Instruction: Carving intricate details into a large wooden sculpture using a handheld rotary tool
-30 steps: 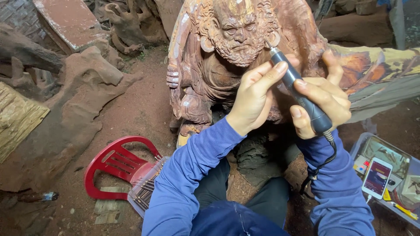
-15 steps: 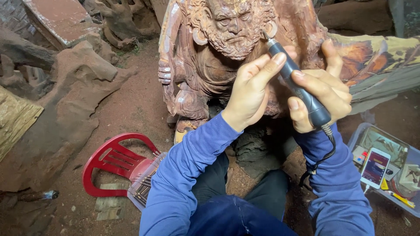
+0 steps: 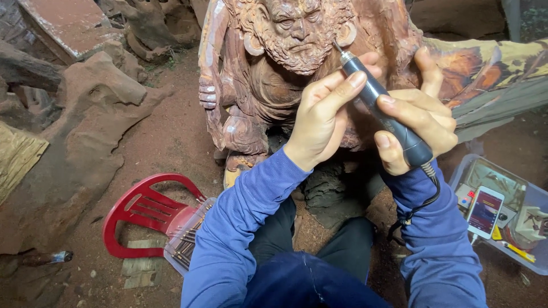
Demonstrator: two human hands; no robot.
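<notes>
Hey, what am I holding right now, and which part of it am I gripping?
A dark corded rotary carving tool: the right hand wraps its rear barrel near the cord, and the left hand steadies its front end with its fingers.

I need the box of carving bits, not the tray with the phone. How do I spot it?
Start at the wooden statue and drop to the red chair lying on the dirt, lower left. The bit box leans against its right edge, beside the blue sleeve. It is small, clear and full of thin rods.

dark rotary tool [image 3: 383, 108] tilted, tip at reddish wood statue [image 3: 274, 74] beard
</notes>
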